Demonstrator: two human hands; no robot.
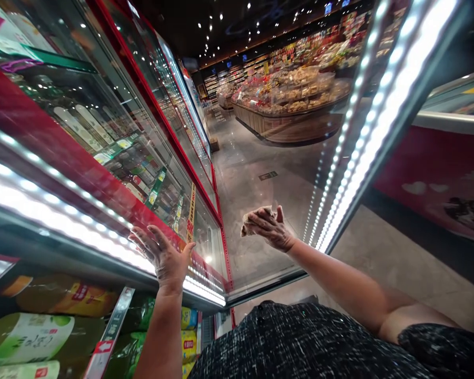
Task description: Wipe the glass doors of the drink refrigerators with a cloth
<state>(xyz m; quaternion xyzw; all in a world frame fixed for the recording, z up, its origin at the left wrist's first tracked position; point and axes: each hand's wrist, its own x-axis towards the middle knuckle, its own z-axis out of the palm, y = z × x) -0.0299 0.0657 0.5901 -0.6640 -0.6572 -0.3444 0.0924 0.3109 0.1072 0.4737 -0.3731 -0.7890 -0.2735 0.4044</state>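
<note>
My right hand (275,230) lies flat with a crumpled, light-coloured cloth (247,218) under its fingers. It presses the cloth against the clear glass pane (256,260) of a cooler door, through which the shop floor shows. Off to the left, my left hand (169,263) is raised with its fingers spread and holds nothing. The fingers overlap the lit edge strip (82,226) of the cooler in this view; whether they touch it I cannot tell.
Large drink bottles (33,337) stand on the cooler shelf at lower left, behind a price rail (110,331). A bright LED strip (359,158) runs along the door's right side. Beyond the glass is a round wooden display (292,126); a red chest freezer (434,168) stands at right.
</note>
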